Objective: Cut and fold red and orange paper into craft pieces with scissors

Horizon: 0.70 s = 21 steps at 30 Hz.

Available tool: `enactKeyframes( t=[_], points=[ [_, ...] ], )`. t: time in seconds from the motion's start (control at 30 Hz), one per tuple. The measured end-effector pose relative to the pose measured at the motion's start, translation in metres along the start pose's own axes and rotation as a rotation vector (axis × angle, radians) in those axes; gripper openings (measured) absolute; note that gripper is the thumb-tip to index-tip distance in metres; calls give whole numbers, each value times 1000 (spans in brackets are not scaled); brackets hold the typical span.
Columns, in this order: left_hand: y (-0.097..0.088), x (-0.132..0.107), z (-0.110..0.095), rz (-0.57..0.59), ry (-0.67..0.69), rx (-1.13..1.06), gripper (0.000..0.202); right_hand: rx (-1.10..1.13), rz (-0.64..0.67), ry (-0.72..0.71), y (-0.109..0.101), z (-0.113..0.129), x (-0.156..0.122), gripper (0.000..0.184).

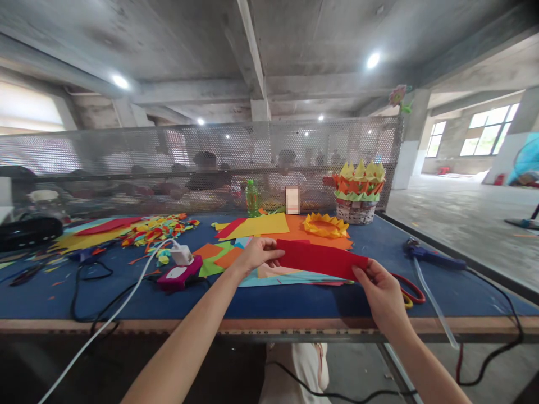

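A long red paper strip [322, 260] is stretched between my two hands, above the coloured sheets on the blue table. My left hand [261, 253] pinches its left end between thumb and fingers. At the other end, my right hand [381, 286] grips the lower right corner. Beneath the strip lie light blue paper sheets [256, 280] and orange sheets. Scissors [415, 290] with red and yellow handles rest beside my right hand, their blades hidden behind it. A yellow folded-paper ring [326, 225] lies just beyond the strip.
A basket [357, 210] trimmed with folded paper stands at the back right, near a green bottle [251, 199]. A blue glue gun [438, 258] with its cord lies right. A purple power strip [179, 275] and paper scraps [158, 229] are left. Behind is a perforated metal screen [147, 151].
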<state>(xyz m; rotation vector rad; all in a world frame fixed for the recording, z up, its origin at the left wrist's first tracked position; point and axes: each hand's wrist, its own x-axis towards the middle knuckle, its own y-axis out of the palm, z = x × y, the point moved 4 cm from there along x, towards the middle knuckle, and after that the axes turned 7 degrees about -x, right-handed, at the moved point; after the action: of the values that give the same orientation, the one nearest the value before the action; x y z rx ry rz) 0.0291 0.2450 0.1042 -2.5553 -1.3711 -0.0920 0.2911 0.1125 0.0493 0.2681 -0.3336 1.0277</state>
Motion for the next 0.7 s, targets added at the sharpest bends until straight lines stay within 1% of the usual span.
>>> enactKeyframes(
  t=[0.17, 0.37, 0.53, 0.7],
  points=[
    [-1, 3, 4, -20, 12, 25, 44, -44, 8, 32, 1, 1, 1, 32],
    [0, 6, 17, -4, -42, 22, 45, -157, 60, -2, 1, 3, 2, 32],
    [-1, 8, 23, -4, -73, 28, 38, -247, 78, -19, 3, 5, 3, 27],
    [-3, 9, 23, 0, -73, 56, 28, -297, 101, -63, 4, 7, 3, 23]
  ],
)
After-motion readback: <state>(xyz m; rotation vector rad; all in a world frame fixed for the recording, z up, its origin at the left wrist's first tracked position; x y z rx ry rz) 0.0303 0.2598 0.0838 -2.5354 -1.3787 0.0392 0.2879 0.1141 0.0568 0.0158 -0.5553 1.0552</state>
